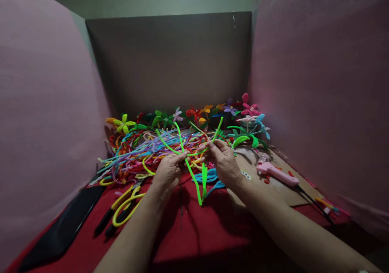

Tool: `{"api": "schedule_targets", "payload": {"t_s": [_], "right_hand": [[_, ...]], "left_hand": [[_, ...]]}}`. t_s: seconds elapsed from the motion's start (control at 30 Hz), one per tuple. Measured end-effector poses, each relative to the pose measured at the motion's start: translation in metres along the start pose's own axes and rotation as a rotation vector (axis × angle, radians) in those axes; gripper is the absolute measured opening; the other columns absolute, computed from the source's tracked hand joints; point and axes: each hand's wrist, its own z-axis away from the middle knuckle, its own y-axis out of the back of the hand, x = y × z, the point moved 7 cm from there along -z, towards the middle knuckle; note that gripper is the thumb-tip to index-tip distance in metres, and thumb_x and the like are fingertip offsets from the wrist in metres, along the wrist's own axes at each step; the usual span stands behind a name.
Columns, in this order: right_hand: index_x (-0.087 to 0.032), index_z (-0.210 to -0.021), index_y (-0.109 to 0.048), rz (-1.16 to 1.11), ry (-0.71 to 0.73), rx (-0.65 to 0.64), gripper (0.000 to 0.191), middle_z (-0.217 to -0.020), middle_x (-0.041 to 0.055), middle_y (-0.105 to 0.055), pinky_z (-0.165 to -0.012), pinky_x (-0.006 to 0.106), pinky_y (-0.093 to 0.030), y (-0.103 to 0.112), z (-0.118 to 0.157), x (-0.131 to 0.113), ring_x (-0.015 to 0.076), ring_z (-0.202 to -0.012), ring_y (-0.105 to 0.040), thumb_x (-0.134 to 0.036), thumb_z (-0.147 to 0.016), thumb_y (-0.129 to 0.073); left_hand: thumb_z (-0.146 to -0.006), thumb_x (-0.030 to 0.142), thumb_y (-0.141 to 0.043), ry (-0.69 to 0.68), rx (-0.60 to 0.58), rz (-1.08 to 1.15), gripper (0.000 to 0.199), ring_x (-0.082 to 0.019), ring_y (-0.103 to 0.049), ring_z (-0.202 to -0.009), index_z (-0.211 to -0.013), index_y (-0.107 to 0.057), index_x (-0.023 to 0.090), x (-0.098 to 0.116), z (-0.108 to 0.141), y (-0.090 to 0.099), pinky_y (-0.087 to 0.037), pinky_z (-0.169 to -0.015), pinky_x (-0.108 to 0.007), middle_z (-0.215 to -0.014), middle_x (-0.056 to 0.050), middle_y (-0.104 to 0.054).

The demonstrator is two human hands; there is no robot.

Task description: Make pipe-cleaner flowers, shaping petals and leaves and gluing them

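Bright green pipe cleaners [193, 176] cross each other between my two hands, above the red cloth. My left hand [170, 169] pinches them near the crossing with thumb and fingers; a thin dark stem hangs below it. My right hand [223, 161] pinches one green strand, whose tip sticks up past the fingers. Below the hands lie a folded green pipe-cleaner piece [204, 181] and blue pipe-cleaner loops [214, 177]. A large heap of multicoloured pipe cleaners [146, 145] spreads behind my left hand.
Yellow-and-black pliers [121, 204] and a black flat object [63, 226] lie at left. A pink glue gun [278, 173] rests on a brown board [282, 194] at right. Finished pipe-cleaner flowers [249, 110] stand along the back. Pink panels [322, 82] flank both sides.
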Motion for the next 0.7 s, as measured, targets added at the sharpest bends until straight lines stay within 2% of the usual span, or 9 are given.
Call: {"api": "schedule_targets", "payload": {"t_s": [0.1,0.2,0.3,0.53,0.6,0.7], "right_hand": [[-0.018,-0.080,-0.048,-0.065,-0.075,-0.029,0.019,-0.065,-0.0017,-0.061,-0.040,0.020,-0.041,-0.002,-0.002,0.004,0.0080,-0.041,-0.050,-0.035,-0.076,-0.057],[-0.016,-0.080,-0.051,0.029,-0.170,-0.061,0.019,-0.057,-0.0026,-0.059,-0.035,0.017,-0.034,-0.001,0.000,0.008,0.0068,-0.038,-0.047,-0.032,-0.073,-0.060],[-0.015,-0.084,-0.055,0.098,-0.284,-0.116,0.023,-0.052,-0.0041,-0.056,-0.033,0.016,-0.028,-0.001,0.003,0.008,0.0056,-0.036,-0.042,-0.035,-0.073,-0.059],[-0.013,-0.082,-0.062,0.218,-0.182,-0.151,0.025,-0.062,-0.0036,-0.055,-0.047,0.017,-0.034,-0.005,0.000,-0.012,0.0043,-0.051,-0.045,-0.032,-0.067,-0.067],[-0.013,-0.082,-0.063,0.196,-0.196,-0.152,0.027,-0.064,-0.0036,-0.055,-0.046,0.017,-0.032,-0.007,0.001,-0.010,0.0039,-0.051,-0.043,-0.034,-0.065,-0.068],[-0.012,-0.071,-0.061,0.140,-0.232,-0.172,0.028,-0.056,-0.0054,-0.049,-0.042,0.017,-0.024,-0.008,0.002,-0.002,0.0023,-0.044,-0.034,-0.039,-0.065,-0.068]], "left_hand": [[-0.062,0.029,-0.069,0.014,-0.098,-0.167,0.021,-0.006,-0.044,-0.043,-0.060,-0.059,0.010,-0.004,-0.001,-0.003,-0.034,-0.044,-0.019,-0.051,0.001,-0.055],[-0.066,0.035,-0.067,-0.005,-0.184,-0.375,0.027,-0.003,-0.034,-0.040,-0.058,-0.059,0.010,-0.004,0.004,-0.012,-0.024,-0.041,-0.018,-0.048,0.002,-0.051],[-0.067,0.042,-0.064,-0.024,-0.238,-0.568,0.033,-0.004,-0.031,-0.040,-0.058,-0.057,0.011,-0.002,0.013,-0.022,-0.021,-0.042,-0.019,-0.046,0.003,-0.046],[-0.070,0.042,-0.058,-0.090,-0.283,-0.799,0.031,-0.007,-0.029,-0.044,-0.059,-0.053,0.014,-0.002,0.016,-0.029,-0.022,-0.043,-0.021,-0.048,0.005,-0.038],[-0.071,0.040,-0.056,-0.125,-0.302,-0.868,0.029,-0.007,-0.031,-0.047,-0.058,-0.052,0.014,-0.004,0.016,-0.030,-0.024,-0.045,-0.021,-0.050,0.004,-0.038],[-0.073,0.037,-0.054,-0.171,-0.334,-0.950,0.027,-0.008,-0.033,-0.049,-0.059,-0.051,0.015,-0.006,0.018,-0.032,-0.025,-0.046,-0.021,-0.052,0.004,-0.039]]}}
